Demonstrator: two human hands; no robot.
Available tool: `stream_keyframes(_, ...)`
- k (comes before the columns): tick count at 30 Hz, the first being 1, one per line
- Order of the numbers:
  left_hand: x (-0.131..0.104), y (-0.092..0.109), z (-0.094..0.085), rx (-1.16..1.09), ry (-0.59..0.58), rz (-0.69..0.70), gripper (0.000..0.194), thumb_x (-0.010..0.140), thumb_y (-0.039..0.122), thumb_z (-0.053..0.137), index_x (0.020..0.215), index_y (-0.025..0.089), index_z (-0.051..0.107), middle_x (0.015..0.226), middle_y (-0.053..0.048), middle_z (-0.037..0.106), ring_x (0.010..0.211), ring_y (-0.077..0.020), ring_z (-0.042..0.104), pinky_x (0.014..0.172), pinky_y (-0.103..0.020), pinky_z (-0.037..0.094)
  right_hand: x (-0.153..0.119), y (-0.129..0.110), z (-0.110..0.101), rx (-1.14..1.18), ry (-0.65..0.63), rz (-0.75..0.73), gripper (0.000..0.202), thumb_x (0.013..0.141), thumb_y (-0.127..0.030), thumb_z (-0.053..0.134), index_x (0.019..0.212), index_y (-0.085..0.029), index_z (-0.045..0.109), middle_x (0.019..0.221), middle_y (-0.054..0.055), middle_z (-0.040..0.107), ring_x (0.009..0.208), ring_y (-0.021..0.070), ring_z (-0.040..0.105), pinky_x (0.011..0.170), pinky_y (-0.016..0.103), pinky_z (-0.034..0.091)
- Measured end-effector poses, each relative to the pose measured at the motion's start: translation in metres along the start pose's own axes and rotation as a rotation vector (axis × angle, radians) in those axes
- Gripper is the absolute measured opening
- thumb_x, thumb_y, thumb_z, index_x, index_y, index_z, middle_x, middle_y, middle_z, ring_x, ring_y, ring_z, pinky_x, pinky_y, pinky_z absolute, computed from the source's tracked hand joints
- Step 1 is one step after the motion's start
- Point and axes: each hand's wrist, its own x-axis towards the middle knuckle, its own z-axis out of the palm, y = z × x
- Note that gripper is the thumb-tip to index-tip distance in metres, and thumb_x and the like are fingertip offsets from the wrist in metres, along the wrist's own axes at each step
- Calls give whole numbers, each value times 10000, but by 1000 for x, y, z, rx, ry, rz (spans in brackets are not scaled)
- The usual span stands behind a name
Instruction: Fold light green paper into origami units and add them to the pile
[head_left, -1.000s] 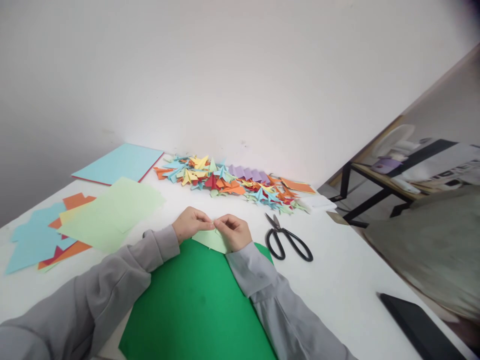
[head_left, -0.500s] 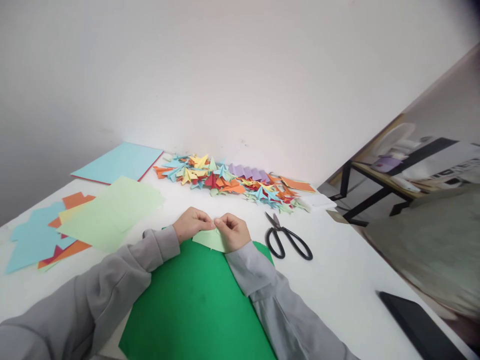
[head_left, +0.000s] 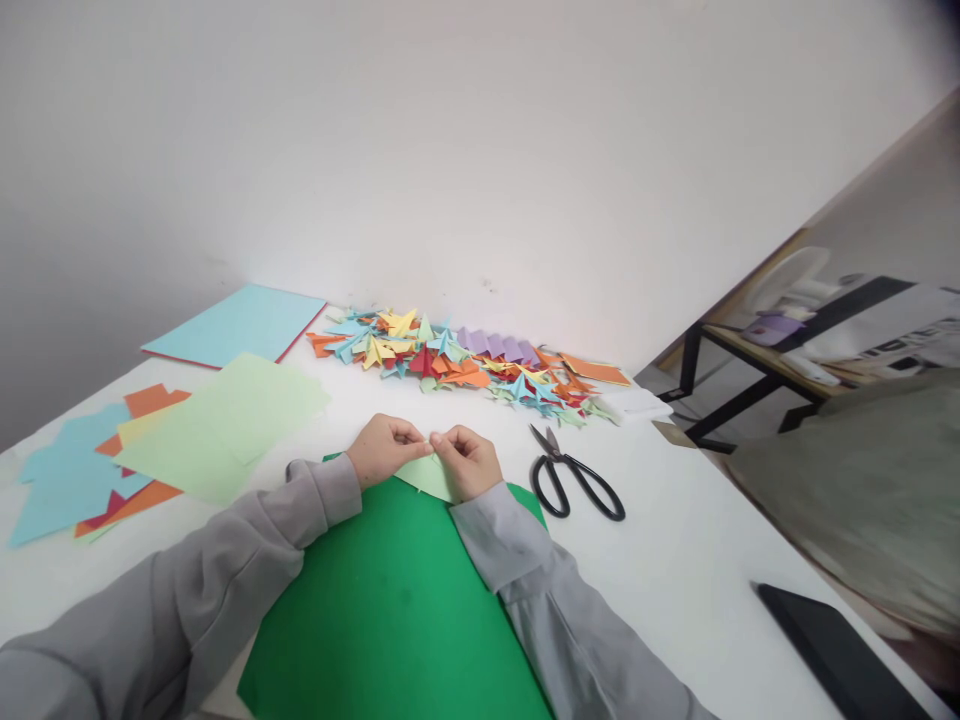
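Note:
Between my hands is a small piece of light green paper (head_left: 427, 477), pinched at its upper edge. My left hand (head_left: 385, 447) holds it with thumb and fingers pressed together. From the other side my right hand (head_left: 468, 462) grips the same paper, its fingertips almost touching the left ones. Part of the paper is hidden behind the fingers. Beneath it lies a large green sheet (head_left: 397, 600), partly covered by my forearms. Black-handled scissors (head_left: 555, 456) lie with blades parted to the right of my right hand.
Folded paper pieces in many colours (head_left: 442, 360) are heaped along the wall. Loose light green sheets (head_left: 225, 425) and blue paper (head_left: 75, 470) lie at left, below a light blue sheet stack (head_left: 240, 325). A black flat device (head_left: 832, 640) rests near the right edge.
The light green paper has shifted slightly, and less of its left end shows below my left hand. Both hands keep their pinch in nearly the same place.

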Motion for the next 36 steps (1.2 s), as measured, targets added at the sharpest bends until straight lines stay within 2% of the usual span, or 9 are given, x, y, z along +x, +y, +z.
stream_keyframes(4, 0, 2, 0, -9, -8, 0, 214, 564, 315, 640, 582, 103, 612, 512, -1, 571, 489, -92, 468, 489, -214, 359, 0, 0, -1, -11, -6, -15, 292, 640, -422, 572, 516, -169, 494, 427, -67, 378, 418, 69, 291, 416, 212, 239)
stream_keyframes(11, -1, 3, 0, -43, -102, 4, 213, 569, 318, 636, 583, 107, 619, 507, 9, 561, 500, -92, 462, 495, -210, 359, 1, -3, -1, -34, 9, -13, 287, 638, -422, 553, 509, -175, 484, 424, -65, 380, 420, 74, 304, 423, 214, 252)
stream_keyframes(19, 0, 5, -2, -1, -83, 45, 209, 598, 293, 614, 516, 102, 590, 428, 42, 456, 460, -62, 373, 451, -196, 295, -1, -8, 1, -38, -19, -42, 246, 669, -390, 510, 543, -182, 473, 458, -60, 373, 444, 85, 313, 444, 222, 261)
stream_keyframes(22, -1, 6, -2, -60, -74, -10, 233, 587, 332, 626, 537, 107, 591, 445, 35, 478, 468, -75, 420, 441, -195, 334, -1, -8, -1, -32, 7, -46, 240, 682, -383, 508, 558, -181, 469, 468, -59, 368, 448, 85, 309, 441, 221, 258)
stream_keyframes(27, -2, 7, 0, -209, -138, -166, 295, 568, 406, 628, 601, 116, 582, 503, 11, 547, 486, -122, 522, 428, -238, 441, 2, -3, -6, -42, 67, -50, 261, 682, -384, 524, 538, -181, 443, 460, -66, 335, 436, 78, 288, 429, 216, 248)
stream_keyframes(36, -3, 7, 0, -179, -96, -151, 345, 592, 443, 607, 505, 124, 507, 361, 25, 507, 348, -109, 513, 369, -214, 426, 6, 0, -8, 11, 150, -9, 305, 641, -418, 547, 498, -178, 425, 437, -72, 317, 422, 68, 264, 410, 213, 225)
